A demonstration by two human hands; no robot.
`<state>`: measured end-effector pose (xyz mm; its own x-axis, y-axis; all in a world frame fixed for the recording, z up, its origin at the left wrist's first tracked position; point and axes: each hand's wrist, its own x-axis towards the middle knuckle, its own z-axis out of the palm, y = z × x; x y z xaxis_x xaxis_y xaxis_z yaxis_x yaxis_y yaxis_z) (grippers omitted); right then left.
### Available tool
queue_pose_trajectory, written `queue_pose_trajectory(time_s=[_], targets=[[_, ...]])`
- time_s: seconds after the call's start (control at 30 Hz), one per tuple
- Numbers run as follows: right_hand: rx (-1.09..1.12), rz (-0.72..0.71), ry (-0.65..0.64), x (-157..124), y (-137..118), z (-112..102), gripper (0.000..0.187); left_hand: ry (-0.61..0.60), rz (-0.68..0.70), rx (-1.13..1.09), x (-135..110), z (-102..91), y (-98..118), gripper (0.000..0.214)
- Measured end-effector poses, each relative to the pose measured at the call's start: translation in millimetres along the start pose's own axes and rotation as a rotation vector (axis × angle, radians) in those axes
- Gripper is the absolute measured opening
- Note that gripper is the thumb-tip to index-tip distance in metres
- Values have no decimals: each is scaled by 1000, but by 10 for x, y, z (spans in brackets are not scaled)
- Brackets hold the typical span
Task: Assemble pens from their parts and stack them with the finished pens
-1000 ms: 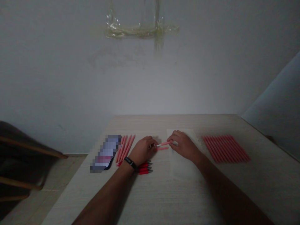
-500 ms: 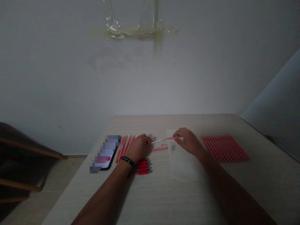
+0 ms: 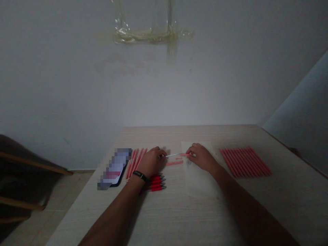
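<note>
White rod with a pink end (image 3: 173,155), strung between left hand (image 3: 152,162) and right hand (image 3: 202,158) over a pale wood-grain counter (image 3: 164,222).
Left grip clamped on the white end, right grip on the pink. Near these, two loose pink pieces (image 3: 174,163), one pale sheet (image 3: 200,184) under the right hand, at least four red pens (image 3: 156,188) by the left wrist. Further left, at least three pink sticks (image 3: 140,159), one phone (image 3: 116,167); well right, roughly a dozen pink tubes (image 3: 246,162). Beyond, grey wall (image 3: 217,85), shiny tape (image 3: 146,37), tiled floor (image 3: 53,208).
</note>
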<state>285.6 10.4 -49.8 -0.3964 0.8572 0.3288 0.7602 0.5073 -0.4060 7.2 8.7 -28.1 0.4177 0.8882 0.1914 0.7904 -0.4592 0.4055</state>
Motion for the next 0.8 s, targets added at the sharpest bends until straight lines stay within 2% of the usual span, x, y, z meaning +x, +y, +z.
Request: queue_pose_trajectory(time_s=[0.13, 0.37, 0.57, 0.8], targets=[[0, 5, -9, -4, 5, 6, 4, -7, 18, -24, -4, 26, -1, 19], [155, -79, 36, 37, -102, -2, 2, -10, 37, -36, -9, 22, 34, 19], [102, -54, 54, 33, -100, -15, 7, 4, -3, -11, 5, 34, 11, 19], [25, -50, 4, 30, -112, 17, 5, 33, -48, 80, 62, 86, -74, 24]])
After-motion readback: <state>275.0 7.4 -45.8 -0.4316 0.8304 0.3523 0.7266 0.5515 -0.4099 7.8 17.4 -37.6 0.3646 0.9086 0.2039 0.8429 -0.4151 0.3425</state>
